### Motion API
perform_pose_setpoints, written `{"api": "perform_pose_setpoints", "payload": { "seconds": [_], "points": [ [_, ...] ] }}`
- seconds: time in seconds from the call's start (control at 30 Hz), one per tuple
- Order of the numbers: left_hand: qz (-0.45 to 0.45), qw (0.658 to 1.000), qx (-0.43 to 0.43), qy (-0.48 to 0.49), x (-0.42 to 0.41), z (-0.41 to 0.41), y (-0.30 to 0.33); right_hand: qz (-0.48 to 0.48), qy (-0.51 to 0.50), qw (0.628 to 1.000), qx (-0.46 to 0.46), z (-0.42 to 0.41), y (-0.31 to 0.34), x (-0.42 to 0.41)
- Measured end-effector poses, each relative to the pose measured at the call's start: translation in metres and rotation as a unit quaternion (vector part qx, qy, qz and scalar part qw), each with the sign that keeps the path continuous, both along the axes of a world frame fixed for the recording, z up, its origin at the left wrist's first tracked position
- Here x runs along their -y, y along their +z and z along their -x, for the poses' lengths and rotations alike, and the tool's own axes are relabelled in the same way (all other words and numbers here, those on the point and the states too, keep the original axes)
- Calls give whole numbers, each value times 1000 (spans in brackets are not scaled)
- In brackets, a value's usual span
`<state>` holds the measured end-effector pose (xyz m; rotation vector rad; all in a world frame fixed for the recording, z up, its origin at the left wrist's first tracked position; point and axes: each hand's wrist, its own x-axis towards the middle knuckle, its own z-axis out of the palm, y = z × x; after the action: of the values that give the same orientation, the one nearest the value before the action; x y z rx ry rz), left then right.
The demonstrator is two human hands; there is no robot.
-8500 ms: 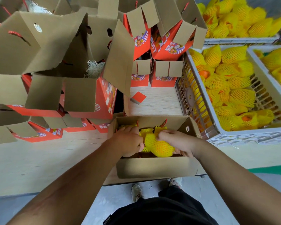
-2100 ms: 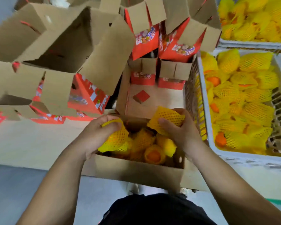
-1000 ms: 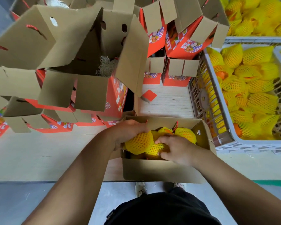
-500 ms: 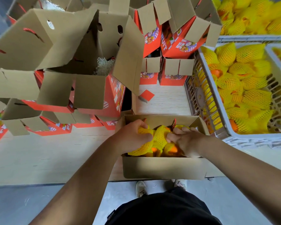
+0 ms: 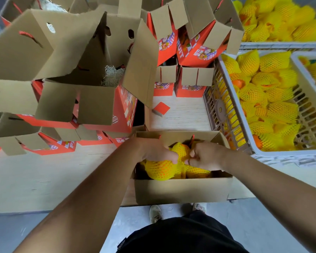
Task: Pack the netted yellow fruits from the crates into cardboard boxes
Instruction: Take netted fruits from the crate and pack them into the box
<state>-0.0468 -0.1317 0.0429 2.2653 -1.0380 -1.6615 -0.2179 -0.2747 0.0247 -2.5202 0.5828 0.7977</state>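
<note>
My left hand (image 5: 154, 152) grips a netted fruit (image 5: 161, 169) inside the cardboard box (image 5: 182, 191); my right hand (image 5: 206, 156), just beside, pinches netting. I seat each fruit low, nets untwisted, filling gaps under my hands first.

A fruit packing area: stacked open printed cartons (image 5: 91, 73) beside plastic crates (image 5: 263, 154) heaped with netted fruits (image 5: 274, 92).

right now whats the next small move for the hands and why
Probably press the fruits down level. Both hands, left and right, are curled on the netted ones inside the box, and the pile sits about at the rim, so the flaps may not close yet.
</note>
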Motion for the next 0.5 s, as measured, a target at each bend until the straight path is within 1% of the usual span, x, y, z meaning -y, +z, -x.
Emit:
{"api": "perform_pose_setpoints", "payload": {
  "seconds": [0.03,0.1,0.13,0.23,0.27,0.33,0.37,0.43,0.5],
  "points": [
    [11,1000,-15,9,-1,4,1,33,18,999,6,1,-3,-5],
    [38,997,-51,44,-4,13,0,54,37,998,-5,2,-6,-12],
    [50,994,-69,66,-5,16,-3,46,33,998,-11,2,-6,-15],
    [55,984,-120,117,-8,20,-8,-24,-57,997,-40,3,-5,-19],
    [52,982,-133,125,-8,18,-11,-36,-69,995,-59,4,-7,-22],
    [51,983,-113,136,-8,13,-17,-10,-60,994,-87,4,-9,-29],
    [47,985,-81,144,-8,9,-21,13,-51,994,-95,2,-10,-33],
    [-1,991,-9,137,-10,0,-26,58,-42,992,-107,-7,-9,-40],
    [-56,992,22,108,-12,-6,-28,64,-51,986,-143,-15,-5,-41]
  ]
}}
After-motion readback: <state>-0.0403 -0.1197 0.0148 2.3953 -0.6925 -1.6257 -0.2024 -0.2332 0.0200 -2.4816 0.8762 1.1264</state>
